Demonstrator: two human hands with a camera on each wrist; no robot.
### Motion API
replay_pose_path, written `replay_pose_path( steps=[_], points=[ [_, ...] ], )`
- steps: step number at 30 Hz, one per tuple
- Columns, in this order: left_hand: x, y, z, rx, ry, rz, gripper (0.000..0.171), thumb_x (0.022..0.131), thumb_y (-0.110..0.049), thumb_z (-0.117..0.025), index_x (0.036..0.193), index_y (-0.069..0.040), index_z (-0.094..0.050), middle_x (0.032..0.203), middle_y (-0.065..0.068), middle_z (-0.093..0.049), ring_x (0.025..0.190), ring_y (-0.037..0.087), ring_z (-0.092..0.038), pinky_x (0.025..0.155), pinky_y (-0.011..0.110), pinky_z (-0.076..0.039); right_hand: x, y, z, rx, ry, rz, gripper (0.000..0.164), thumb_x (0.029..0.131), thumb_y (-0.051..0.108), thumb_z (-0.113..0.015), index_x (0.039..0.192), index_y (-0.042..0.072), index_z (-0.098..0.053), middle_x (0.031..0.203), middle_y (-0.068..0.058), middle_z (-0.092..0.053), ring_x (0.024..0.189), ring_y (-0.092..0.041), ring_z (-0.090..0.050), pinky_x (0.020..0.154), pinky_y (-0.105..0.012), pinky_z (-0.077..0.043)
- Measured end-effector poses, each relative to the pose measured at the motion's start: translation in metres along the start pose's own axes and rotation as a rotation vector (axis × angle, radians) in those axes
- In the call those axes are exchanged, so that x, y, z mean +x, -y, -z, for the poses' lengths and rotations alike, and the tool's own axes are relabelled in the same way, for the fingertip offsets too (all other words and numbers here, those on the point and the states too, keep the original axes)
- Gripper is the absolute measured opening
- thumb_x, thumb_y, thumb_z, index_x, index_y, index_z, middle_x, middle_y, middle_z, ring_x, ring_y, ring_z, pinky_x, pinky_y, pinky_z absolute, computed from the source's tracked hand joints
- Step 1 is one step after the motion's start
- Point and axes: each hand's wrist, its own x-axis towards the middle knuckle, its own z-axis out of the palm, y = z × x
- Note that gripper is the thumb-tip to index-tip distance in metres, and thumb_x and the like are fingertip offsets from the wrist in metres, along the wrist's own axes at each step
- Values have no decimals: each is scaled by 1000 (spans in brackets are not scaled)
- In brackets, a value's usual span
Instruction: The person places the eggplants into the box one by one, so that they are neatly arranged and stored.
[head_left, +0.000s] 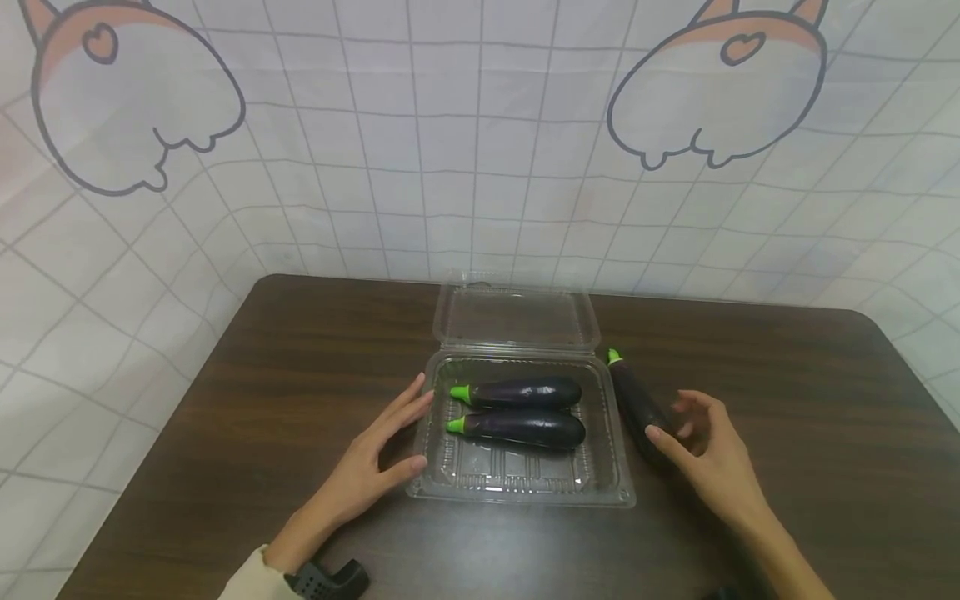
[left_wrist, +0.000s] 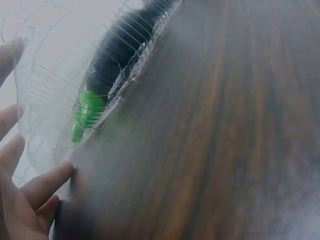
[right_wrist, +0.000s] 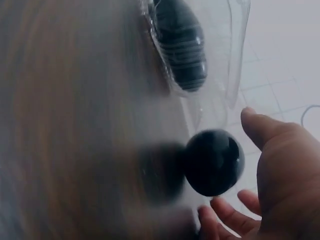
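Two dark purple eggplants with bright green stems, a back eggplant [head_left: 528, 392] and a front eggplant [head_left: 525, 428], lie side by side in a clear plastic clamshell container [head_left: 517, 496]. My left hand [head_left: 367, 458] is at the container's left side, fingers spread and fingertips at the rim. A third eggplant [head_left: 636, 400] lies slantwise on the table just right of the container, stem pointing away. My right hand [head_left: 716, 458] reaches over its near end. In the right wrist view the thumb [right_wrist: 262, 127] stands apart from this eggplant's rounded end, with the other fingers just below it.
The container's hinged lid [head_left: 517, 317] is folded back flat toward the far table edge. Dark wood tabletop [head_left: 300, 375] surrounds it. A white grid-patterned curtain [head_left: 450, 167] hangs behind the table. A black strap [head_left: 330, 579] is on the left wrist.
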Motion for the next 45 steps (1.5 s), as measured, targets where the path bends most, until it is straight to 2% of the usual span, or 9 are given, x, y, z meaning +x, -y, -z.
replay_pose_path(
  steps=[7, 15, 18, 23, 29, 36, 41, 45],
  points=[
    [1, -3, -1, -2, -1, 8, 66, 85, -2, -65, 145, -4, -38, 157, 14, -19, 130, 29, -44, 101, 70, -19, -1, -1, -7, -39, -15, -34, 68, 88, 31, -70, 136, 0, -34, 111, -8, -51, 70, -16, -45, 53, -24, -41],
    [0, -2, -1, -6, -2, 12, 66, 86, -5, -66, 146, -5, -38, 157, 14, -20, 130, 29, -44, 100, 71, -19, 0, 0, -9, -88, -21, -11, 69, 86, 34, -71, 137, 4, -35, 115, -14, -58, 91, -28, -55, 68, -39, -44],
    [0, 9, -3, -4, -1, 10, 67, 86, -6, -66, 146, -6, -38, 158, 10, -18, 131, 27, -43, 101, 70, -19, 1, -1, -9, -87, -30, -6, 65, 86, 34, -71, 135, 6, -39, 112, -14, -60, 90, -29, -56, 67, -38, -44],
    [-3, 30, -5, 26, 1, 7, 70, 86, -11, -68, 148, -14, -36, 159, 1, -16, 131, 22, -43, 101, 69, -20, 1, -5, -10, -91, -37, 11, 56, 87, 34, -71, 130, 7, -47, 106, -11, -61, 84, -23, -54, 64, -32, -43],
    [-4, 36, -6, 20, 1, 9, 69, 88, -18, -68, 149, -17, -35, 159, -3, -15, 132, 18, -42, 102, 69, -18, 1, -9, -13, -92, -60, 31, 51, 87, 32, -71, 127, 8, -51, 101, -6, -62, 82, -19, -54, 66, -30, -42],
    [-3, 31, -6, 32, -2, 0, 71, 85, -10, -69, 148, -13, -36, 159, 2, -17, 131, 21, -44, 102, 67, -21, 1, -10, -13, -73, -63, 33, 46, 88, 31, -69, 127, 10, -53, 98, -5, -65, 78, -19, -57, 62, -28, -44],
    [-1, 12, -3, 14, -2, -9, 68, 84, -2, -67, 146, -5, -38, 157, 13, -19, 129, 26, -45, 101, 66, -25, 0, -9, -13, -76, -66, 42, 45, 90, 30, -67, 127, 9, -53, 103, -9, -64, 87, -22, -58, 66, -28, -45],
    [0, 1, -1, 8, 2, -8, 66, 85, -2, -66, 144, -2, -39, 156, 17, -20, 129, 29, -46, 101, 66, -25, -1, -7, -12, -64, -71, 52, 44, 90, 28, -67, 127, 7, -52, 103, -10, -64, 90, -24, -58, 67, -28, -45]
  ],
)
